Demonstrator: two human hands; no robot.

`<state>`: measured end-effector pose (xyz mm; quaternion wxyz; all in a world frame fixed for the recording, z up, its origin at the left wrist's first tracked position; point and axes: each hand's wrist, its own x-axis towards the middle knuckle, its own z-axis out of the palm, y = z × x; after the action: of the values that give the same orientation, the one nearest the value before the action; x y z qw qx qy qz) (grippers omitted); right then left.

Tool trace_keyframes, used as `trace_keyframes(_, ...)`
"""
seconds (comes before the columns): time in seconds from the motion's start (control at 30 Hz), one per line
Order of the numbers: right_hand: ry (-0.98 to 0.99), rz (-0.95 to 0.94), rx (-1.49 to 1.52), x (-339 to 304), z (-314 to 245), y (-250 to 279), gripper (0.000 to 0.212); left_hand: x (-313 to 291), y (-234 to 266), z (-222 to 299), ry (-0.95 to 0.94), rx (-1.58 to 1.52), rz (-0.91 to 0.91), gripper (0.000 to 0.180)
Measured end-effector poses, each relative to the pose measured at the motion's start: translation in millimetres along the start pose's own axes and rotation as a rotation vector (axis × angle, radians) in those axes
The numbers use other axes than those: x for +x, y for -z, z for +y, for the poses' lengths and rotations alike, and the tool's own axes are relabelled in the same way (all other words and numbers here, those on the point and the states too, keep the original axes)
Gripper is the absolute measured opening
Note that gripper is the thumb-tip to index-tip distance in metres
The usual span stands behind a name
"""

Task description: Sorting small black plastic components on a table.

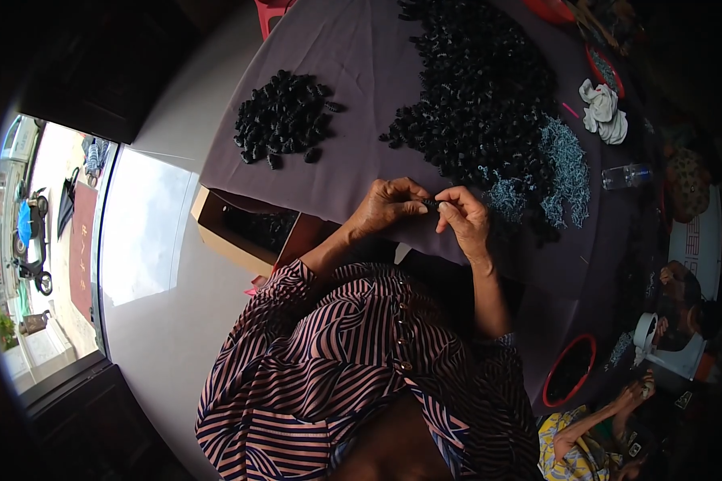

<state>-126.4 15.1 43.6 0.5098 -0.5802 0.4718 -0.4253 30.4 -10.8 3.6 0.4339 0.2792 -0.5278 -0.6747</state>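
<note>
A small black part [431, 205] is held above the near edge of the tabletop [337, 148], between the left hand [391, 204] and the right hand [467, 220]. The grip of each hand is closed to a narrow pinch on it, thumb against bent fingers; whether a second piece is also pinched cannot be told.

The part should be steadied by one hand while light, even force is applied by the other along its length. Twisting or squeezing off-line should be avoided, as the part could probably slip. The work is best kept over the tabletop, so that a dropped part can be caught there.

The parts in the large heap [473, 88] and the smaller pile [281, 120] are short, stubby and ridged, and a moulded rubber or plastic is suggested. Thin, sliver-like blue-grey pieces [568, 172] are strewn against the right side of the heap. The tabletop is covered in dull purple-grey, softly creased material. Further dark pieces are held in a brown cardboard box [234, 254], beside the left forearm.
</note>
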Motion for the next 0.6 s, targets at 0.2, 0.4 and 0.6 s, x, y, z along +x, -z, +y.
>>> trace_keyframes(0.2, -0.058, 0.046, 0.120, -4.2, 6.8, -3.1, 0.012, -5.3, -6.2, 6.6, 0.016, 0.049, 0.053, 0.015)
trace_keyframes(0.4, -0.083, 0.041, 0.157, -5.9, 9.9, -6.9, 0.013, -9.0, -6.7, 10.3, -0.057, 0.219, 0.052, 0.015)
trace_keyframes(0.6, -0.104, 0.077, 0.203, -10.0, 10.6, -9.8, 0.011, -6.1, -5.8, 7.9, -0.033, 0.064, 0.066, 0.014)
